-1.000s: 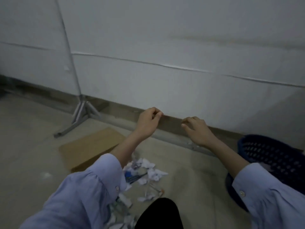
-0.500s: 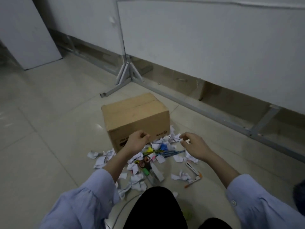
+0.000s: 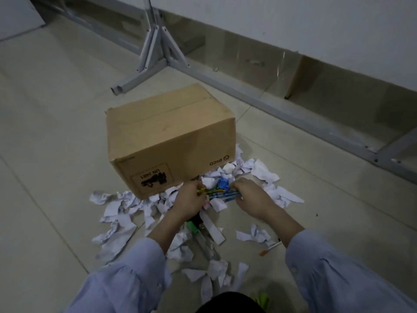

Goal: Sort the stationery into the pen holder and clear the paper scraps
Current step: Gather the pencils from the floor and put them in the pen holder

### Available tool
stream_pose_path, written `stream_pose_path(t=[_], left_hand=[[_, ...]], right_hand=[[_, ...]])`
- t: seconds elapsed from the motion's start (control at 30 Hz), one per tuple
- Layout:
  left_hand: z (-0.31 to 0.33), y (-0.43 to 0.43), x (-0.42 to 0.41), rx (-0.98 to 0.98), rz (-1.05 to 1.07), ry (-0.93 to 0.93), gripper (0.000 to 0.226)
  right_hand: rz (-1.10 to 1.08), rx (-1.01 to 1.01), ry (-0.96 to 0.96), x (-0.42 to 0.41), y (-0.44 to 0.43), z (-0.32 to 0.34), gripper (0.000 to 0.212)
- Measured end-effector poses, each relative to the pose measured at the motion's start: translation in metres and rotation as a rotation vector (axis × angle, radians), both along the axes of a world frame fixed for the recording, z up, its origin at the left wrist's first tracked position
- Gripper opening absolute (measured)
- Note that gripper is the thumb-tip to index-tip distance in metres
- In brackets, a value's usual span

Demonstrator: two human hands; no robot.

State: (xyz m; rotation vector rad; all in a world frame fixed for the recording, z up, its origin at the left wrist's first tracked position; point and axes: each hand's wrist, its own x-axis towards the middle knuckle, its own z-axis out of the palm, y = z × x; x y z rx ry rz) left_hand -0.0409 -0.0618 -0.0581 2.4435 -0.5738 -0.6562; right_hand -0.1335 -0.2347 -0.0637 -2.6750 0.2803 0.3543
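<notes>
White paper scraps (image 3: 117,208) lie scattered on the tiled floor in front of a cardboard box (image 3: 169,141). Among them is a bundle of blue pencils (image 3: 222,193), lying crosswise. My left hand (image 3: 188,203) grips its left end and my right hand (image 3: 252,197) grips its right end. A crumpled blue scrap (image 3: 223,182) sits just behind the bundle. Nearer me lie a green marker (image 3: 193,228), a white ruler-like strip (image 3: 213,229) and an orange-tipped pen (image 3: 269,248). No pen holder shows.
A grey metal stand (image 3: 155,57) and its floor rail (image 3: 282,109) run along the white wall behind the box. A dark round object (image 3: 230,303) sits at the bottom edge. Bare tiles (image 3: 45,154) spread to the left.
The view has tipped down from the wall to the floor. Both hands have dropped from in front of the box onto the pile and closed around the pencil bundle.
</notes>
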Motion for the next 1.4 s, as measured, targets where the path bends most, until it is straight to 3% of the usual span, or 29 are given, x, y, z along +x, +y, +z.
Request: stream_pose_path(t=[0.17, 0.27, 0.43, 0.63, 0.77, 0.93, 1.1, 1.27, 1.4], left_hand=[[-0.024, -0.010, 0.006, 0.241, -0.100, -0.143, 0.018], [-0.028, -0.016, 0.010, 0.327, -0.139, -0.229, 0.018], [-0.032, -0.032, 0.007, 0.552, -0.253, -0.269, 0.039], [-0.043, -0.039, -0.005, 0.657, -0.358, -0.428, 0.033], [-0.050, -0.041, -0.013, 0.737, -0.392, -0.447, 0.032], [-0.047, -0.038, -0.013, 0.757, -0.432, -0.464, 0.032], [-0.039, -0.028, 0.000, 0.671, -0.581, -0.411, 0.027], [-0.030, -0.023, 0.009, 0.481, -0.588, -0.362, 0.045], [-0.023, -0.013, 0.012, 0.375, -0.519, -0.416, 0.025]], right_hand=[[0.086, -0.180, 0.004, 0.019, 0.015, -0.025, 0.050], [0.086, -0.213, -0.011, 0.023, 0.016, -0.032, 0.057], [0.075, -0.211, -0.068, 0.017, 0.009, -0.047, 0.061], [-0.182, -0.108, -0.207, 0.002, -0.006, -0.054, 0.078], [-0.248, -0.123, -0.180, -0.006, -0.014, -0.056, 0.078], [-0.123, -0.214, -0.134, -0.007, -0.019, -0.056, 0.057], [-0.098, -0.214, -0.159, -0.014, -0.022, -0.055, 0.069], [-0.084, -0.175, -0.119, -0.018, -0.026, -0.050, 0.084], [-0.171, -0.021, -0.163, -0.021, -0.026, -0.045, 0.097]])
